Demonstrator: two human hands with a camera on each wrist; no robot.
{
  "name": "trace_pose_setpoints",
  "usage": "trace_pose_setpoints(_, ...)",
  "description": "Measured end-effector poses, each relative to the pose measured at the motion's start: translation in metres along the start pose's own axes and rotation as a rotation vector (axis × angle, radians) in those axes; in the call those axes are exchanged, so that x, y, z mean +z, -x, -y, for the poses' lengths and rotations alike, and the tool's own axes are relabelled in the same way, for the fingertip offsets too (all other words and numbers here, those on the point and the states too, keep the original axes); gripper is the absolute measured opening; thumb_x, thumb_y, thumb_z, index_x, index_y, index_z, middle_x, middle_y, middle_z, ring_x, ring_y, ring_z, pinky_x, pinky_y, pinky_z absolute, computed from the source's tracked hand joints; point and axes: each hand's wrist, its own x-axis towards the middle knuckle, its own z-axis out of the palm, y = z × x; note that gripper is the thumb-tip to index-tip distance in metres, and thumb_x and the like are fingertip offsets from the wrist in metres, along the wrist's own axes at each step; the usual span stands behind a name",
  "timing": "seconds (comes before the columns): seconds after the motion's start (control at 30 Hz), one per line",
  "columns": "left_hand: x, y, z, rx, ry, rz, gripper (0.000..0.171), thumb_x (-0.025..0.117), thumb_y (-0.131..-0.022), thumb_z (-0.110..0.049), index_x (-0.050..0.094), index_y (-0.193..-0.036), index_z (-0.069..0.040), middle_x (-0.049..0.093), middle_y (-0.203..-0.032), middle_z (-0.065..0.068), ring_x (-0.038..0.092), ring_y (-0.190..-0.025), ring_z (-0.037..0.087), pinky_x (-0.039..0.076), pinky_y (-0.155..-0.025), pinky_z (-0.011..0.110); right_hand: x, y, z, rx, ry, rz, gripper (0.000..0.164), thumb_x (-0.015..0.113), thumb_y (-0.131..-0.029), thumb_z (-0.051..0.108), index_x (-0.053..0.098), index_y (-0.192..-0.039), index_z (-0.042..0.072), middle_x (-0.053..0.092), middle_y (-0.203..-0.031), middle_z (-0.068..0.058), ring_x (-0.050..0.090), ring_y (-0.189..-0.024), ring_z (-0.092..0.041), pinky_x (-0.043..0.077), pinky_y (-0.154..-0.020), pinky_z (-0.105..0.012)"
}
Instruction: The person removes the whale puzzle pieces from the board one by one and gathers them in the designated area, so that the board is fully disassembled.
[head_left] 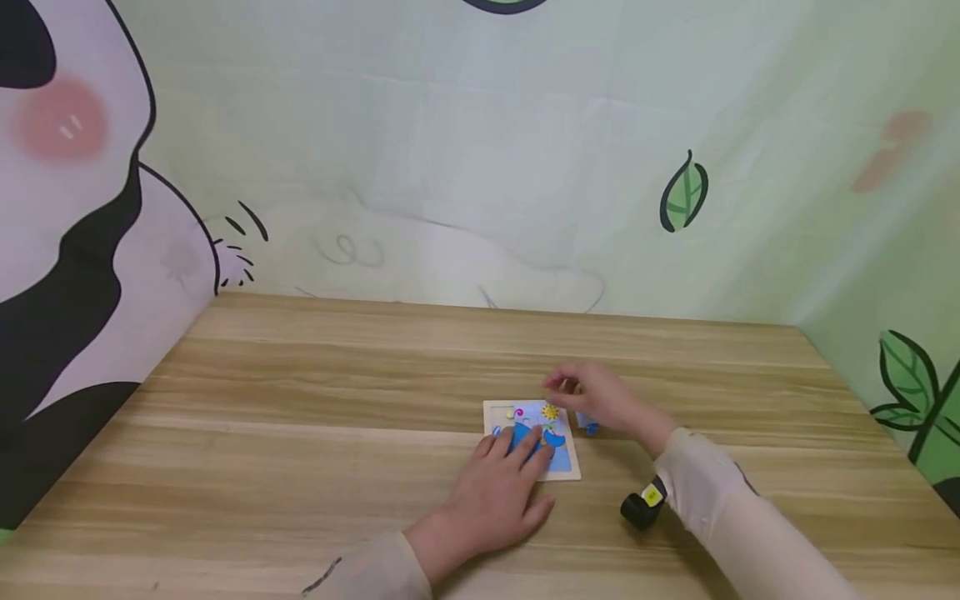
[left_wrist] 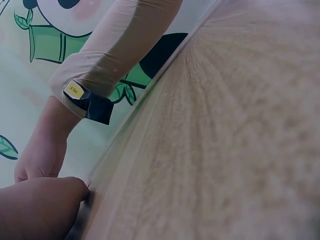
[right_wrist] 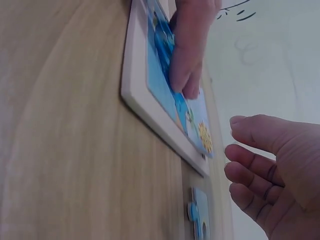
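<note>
A small jigsaw puzzle in a pale frame (head_left: 572,472) lies on the table, showing a blue picture with a yellow sun. My left hand (head_left: 498,492) rests on it with fingers spread, covering its lower left part. Beyond the puzzle's upper right corner, my right hand (head_left: 600,396) hovers with loosely bent fingers. Nothing shows between its thumb and fingers in the right wrist view. Below that hand, a loose blue puzzle piece (right_wrist: 201,214) lies on the table beside the frame. In the head view this piece is partly hidden by the right hand.
The wood-grain table (head_left: 300,483) reaches back to a pale green wall (head_left: 450,167) with a panda painted at left. A black wrist device (head_left: 641,507) with a yellow label sits at the right sleeve cuff, close above the tabletop.
</note>
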Motion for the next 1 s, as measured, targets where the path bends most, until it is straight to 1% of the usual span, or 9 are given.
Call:
trace_pose_setpoints(0.23,-0.002,-0.002,0.0,0.007,-0.013,0.006,0.06,0.041,-0.096,-0.053,0.038,-0.146,-0.02,0.043,-0.15,0.005,0.041,-0.136,0.031,0.036,-0.111,0.046,0.005,-0.007,0.005,-0.039,0.0,0.038,0.022,0.066,-0.09,0.015,0.068,-0.109,0.004,0.069,-0.1,-0.006,0.062,-0.089,-0.015,0.052,-0.08,-0.03)
trace_pose_setpoints(0.4,-0.005,-0.003,-0.001,0.01,-0.031,0.014,0.06,0.042,-0.096,-0.053,0.041,-0.145,-0.019,0.044,-0.149,0.006,0.041,-0.136,0.03,0.034,-0.113,0.045,0.008,-0.011,0.01,-0.079,0.0,0.06,0.023,0.066,-0.089,0.014,0.068,-0.109,0.002,0.07,-0.1,-0.007,0.061,-0.087,-0.014,0.052,-0.078,-0.028)
trace_pose_setpoints(0.6,-0.007,-0.005,-0.005,0.0,-0.039,0.013,0.058,0.043,-0.096,-0.052,0.044,-0.141,-0.016,0.046,-0.147,0.007,0.042,-0.135,0.027,0.037,-0.111,0.042,0.011,-0.014,0.016,-0.065,0.006,0.093,0.023,0.066,-0.09,0.015,0.068,-0.11,0.004,0.07,-0.103,-0.006,0.063,-0.091,-0.015,0.052,-0.083,-0.031)
trace_pose_setpoints(0.73,-0.006,-0.006,-0.007,-0.003,-0.045,-0.009,0.057,0.045,-0.095,-0.052,0.046,-0.139,-0.016,0.048,-0.144,0.008,0.044,-0.131,0.027,0.039,-0.108,0.042,0.012,-0.017,0.02,-0.072,0.044,0.1,0.019,0.065,-0.091,0.014,0.069,-0.107,0.005,0.07,-0.103,-0.006,0.064,-0.094,-0.017,0.052,-0.085,-0.033)
trace_pose_setpoints(0.87,-0.004,-0.007,-0.008,-0.006,-0.06,-0.04,0.057,0.045,-0.095,-0.053,0.045,-0.14,-0.019,0.048,-0.144,0.008,0.045,-0.13,0.027,0.04,-0.105,0.042,0.012,-0.018,0.023,-0.07,0.072,0.13,0.015,0.064,-0.091,0.014,0.07,-0.103,0.007,0.069,-0.099,-0.004,0.062,-0.092,-0.015,0.051,-0.083,-0.031)
trace_pose_setpoints(1.0,-0.002,-0.007,-0.009,-0.012,-0.07,-0.039,0.055,0.044,-0.095,-0.053,0.044,-0.141,-0.021,0.045,-0.148,0.005,0.043,-0.131,0.026,0.039,-0.105,0.04,0.013,-0.02,0.023,-0.053,0.074,0.15,0.014,0.063,-0.091,0.013,0.071,-0.102,0.008,0.066,-0.097,-0.003,0.058,-0.087,-0.012,0.05,-0.079,-0.028)
